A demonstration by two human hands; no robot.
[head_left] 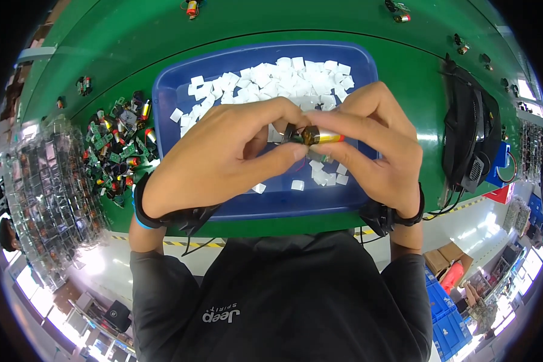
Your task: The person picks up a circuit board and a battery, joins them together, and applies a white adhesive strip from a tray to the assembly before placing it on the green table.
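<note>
Green table (253, 17) lay under a blue tray (271, 209) of white squares (286, 77), circuit parts (125, 136) heaped left of it. Left hand (205, 151) and right hand (395, 142) both pinched tight on a small battery assembly (324, 136), above the tray's right half.

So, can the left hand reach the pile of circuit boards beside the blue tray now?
Probably yes: only the tray rim lies between the pile and the left hand, though its grip is busy with a small assembly.

Battery unit (326, 137) | gold cylinder, red end rightward — sideways | between left hand (208, 154) and right hand (392, 142)
</note>
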